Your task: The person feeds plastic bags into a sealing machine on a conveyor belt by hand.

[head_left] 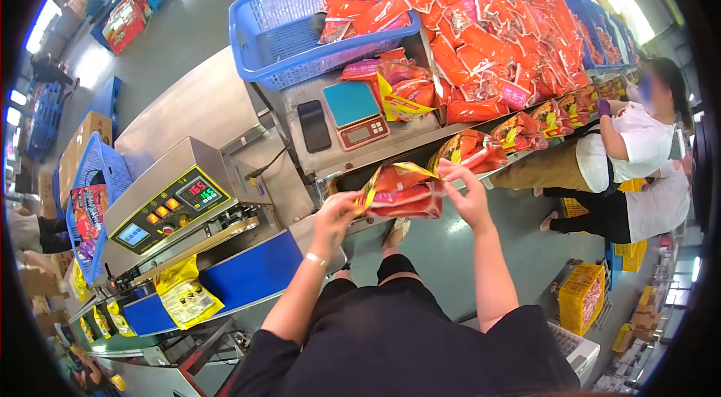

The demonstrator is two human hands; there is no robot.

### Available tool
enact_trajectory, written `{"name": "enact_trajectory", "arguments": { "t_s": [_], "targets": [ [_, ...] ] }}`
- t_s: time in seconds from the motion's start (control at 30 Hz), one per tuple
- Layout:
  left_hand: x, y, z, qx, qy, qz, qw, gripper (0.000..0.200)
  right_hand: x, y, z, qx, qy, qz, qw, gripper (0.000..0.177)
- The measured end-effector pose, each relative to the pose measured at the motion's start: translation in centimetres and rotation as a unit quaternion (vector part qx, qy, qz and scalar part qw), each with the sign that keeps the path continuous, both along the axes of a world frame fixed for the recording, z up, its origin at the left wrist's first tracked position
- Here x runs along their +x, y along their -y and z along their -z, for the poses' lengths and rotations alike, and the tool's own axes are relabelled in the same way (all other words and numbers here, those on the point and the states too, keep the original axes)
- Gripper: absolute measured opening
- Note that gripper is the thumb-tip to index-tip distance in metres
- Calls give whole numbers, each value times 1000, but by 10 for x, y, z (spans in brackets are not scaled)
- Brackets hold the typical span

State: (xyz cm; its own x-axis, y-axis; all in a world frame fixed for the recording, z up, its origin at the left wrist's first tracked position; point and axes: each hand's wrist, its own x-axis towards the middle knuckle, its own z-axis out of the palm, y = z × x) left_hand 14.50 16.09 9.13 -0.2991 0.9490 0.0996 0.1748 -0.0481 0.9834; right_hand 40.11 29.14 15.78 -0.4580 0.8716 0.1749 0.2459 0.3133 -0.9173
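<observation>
In front of my body I hold a plastic pouch (402, 200) with red packets inside and a yellow edge along its top. My left hand (336, 223) pinches its left corner, and my right hand (466, 196) grips the right corner. The pouch's mouth looks spread between them. Just right of it, a filled pouch (472, 150) stands in a row of similar pouches (518, 134) along the narrow channel. Beyond my hands are a small scale (357, 113) and a dark phone (313, 126) on the metal table.
A sealing machine (171, 205) with lit displays stands left, a yellow bag (186, 295) on its blue belt (259, 269). Behind the scale are a blue basket (289, 70) and a heap of red packets (481, 44). Two people (631, 126) stand at right.
</observation>
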Motion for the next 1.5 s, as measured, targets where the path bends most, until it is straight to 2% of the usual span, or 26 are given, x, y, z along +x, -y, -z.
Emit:
{"name": "enact_trajectory", "arguments": {
  "t_s": [0.1,0.13,0.17,0.27,0.33,0.5,0.6,0.67,0.73,0.8,0.87,0.9,0.93,0.97,1.0,1.03,1.07,1.1,1.13,1.23,1.3,1.33,1.37,1.4,1.47,1.5],
  "targets": [
    [-21,56,-43,-3,67,-9,998,5,-25,18,-32,-86,-151,-35,984,8],
    [-29,74,-54,-15,204,-47,978,4,-44,25,-42,-102,-174,-35,979,7],
    [-37,89,-59,-22,336,-88,937,4,-63,27,-45,-108,-132,-23,985,4],
    [-74,115,-22,-67,378,-270,883,6,-135,22,-20,-105,-26,-16,994,6],
    [-92,115,10,-109,408,-354,834,14,-163,16,47,-101,20,2,995,11],
    [-133,132,92,-167,423,-390,801,15,-204,29,125,-62,196,59,977,19],
    [-160,166,94,-170,399,-436,789,13,-237,47,135,-41,197,-6,980,19],
    [-181,191,91,-158,388,-452,788,11,-265,67,135,-102,171,-34,979,15],
    [-209,217,109,-163,348,-474,792,10,-291,87,156,-141,72,-52,986,13],
    [-236,249,107,-187,326,-428,822,12,-305,102,142,-163,92,-84,979,12],
    [-229,251,63,-177,158,-531,814,12,-296,97,124,-307,2,-146,941,25],
    [-248,272,95,-70,-81,-556,824,15,-276,84,100,-249,-38,-112,961,26],
    [-215,237,54,19,-1,-567,823,17,-246,67,76,-189,-76,-81,976,26],
    [-190,209,41,-23,-133,-532,836,17,-205,46,43,5,-26,-20,999,30],
    [-144,159,33,37,-85,-467,880,16,-161,17,34,170,16,29,985,36],
    [-91,107,-22,-133,-148,-323,925,22,-110,-1,5,221,101,87,966,34],
    [-54,66,-26,-46,-71,-225,971,35,-63,-19,0,246,253,118,928,33],
    [-18,37,-11,-43,-113,-148,982,47,-31,-24,-4,258,388,148,872,31],
    [9,10,0,-19,-183,-72,980,42,5,-37,15,240,450,118,852,28],
    [40,-12,22,-23,-186,2,982,31,17,-43,15,205,395,30,895,24],
    [29,2,26,-22,-54,18,998,18,17,-43,15,168,254,-65,950,15],
    [21,13,14,-27,-57,13,998,18,13,-37,8,164,250,-70,952,15],
    [11,33,-1,2,47,7,999,13,10,-27,-1,29,103,-81,991,13],
    [0,53,-20,29,149,-3,988,9,2,-14,-13,-112,-49,-90,988,10],
    [-22,87,-48,-25,337,-52,940,4,-41,6,-39,-140,-116,-100,978,9],
    [-34,100,-39,-33,335,-132,932,1,-65,12,-49,-170,-80,-92,978,9]
  ]
}}
